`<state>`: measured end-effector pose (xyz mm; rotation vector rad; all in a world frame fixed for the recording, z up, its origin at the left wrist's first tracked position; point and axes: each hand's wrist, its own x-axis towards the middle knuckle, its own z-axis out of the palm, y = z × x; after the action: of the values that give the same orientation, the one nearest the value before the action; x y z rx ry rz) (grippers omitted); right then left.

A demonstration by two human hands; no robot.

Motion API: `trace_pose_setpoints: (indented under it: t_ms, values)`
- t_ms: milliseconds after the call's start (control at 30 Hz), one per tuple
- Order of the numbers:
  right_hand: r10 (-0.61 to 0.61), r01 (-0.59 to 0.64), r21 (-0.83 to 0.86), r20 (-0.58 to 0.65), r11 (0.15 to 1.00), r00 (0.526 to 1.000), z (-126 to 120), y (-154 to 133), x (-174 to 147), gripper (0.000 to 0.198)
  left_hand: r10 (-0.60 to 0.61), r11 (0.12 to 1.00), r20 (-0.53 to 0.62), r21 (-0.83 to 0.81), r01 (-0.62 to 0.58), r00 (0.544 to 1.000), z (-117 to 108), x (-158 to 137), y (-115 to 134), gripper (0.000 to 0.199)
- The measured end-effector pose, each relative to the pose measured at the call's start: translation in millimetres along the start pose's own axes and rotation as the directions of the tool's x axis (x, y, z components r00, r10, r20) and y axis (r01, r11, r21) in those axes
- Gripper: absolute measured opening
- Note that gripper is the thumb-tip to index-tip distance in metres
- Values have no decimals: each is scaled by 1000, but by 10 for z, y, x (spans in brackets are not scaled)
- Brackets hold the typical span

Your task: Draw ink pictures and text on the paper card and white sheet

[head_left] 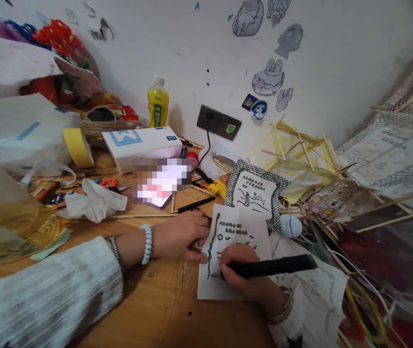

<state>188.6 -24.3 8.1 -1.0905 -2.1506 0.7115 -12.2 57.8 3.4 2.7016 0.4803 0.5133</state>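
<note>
A black marker (271,267) is gripped in my right hand (244,275), its tip touching the lower left of a white paper sheet (209,285). The sheet carries handwritten characters, small drawings and a wavy black line down its left side. My left hand (180,234) lies palm down on the table with fingers loosely apart, its thumb at the sheet's left edge and its other fingertips partly hidden. Just above the sheet is a drawn card (257,191) with a dark checkered border. Under my right forearm lies another paper with pen drawings (311,290).
A lit phone (163,183) lies behind my left hand, near a black pen (195,204) and crumpled tissue (95,200). Farther back are a tissue box (143,145), yellow tape (78,147) and a drink bottle (158,104). Thin-stick frames (300,150) crowd the right.
</note>
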Motion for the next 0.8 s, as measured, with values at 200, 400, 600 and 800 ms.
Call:
trace_pose_setpoints:
  t_ms: [200, 400, 600, 800]
  values:
    - [-13, 13, 32, 16, 999, 1000, 2, -5, 11, 22, -12, 1000, 17, 4, 12, 1000, -1, 6, 3, 29]
    - [-21, 21, 10, 21, 1000, 1000, 17, 1, 17, 22, -22, 1000, 35, 15, 21, 999, -7, 5, 3, 29]
    - [-37, 37, -6, 0, 999, 999, 24, 26, -1, 21, -24, 999, 53, 25, 23, 998, -8, 10, 6, 30]
    - [-53, 52, -23, -14, 998, 999, 25, 29, 6, 21, -27, 999, 54, 28, 25, 998, -13, 7, 13, 29]
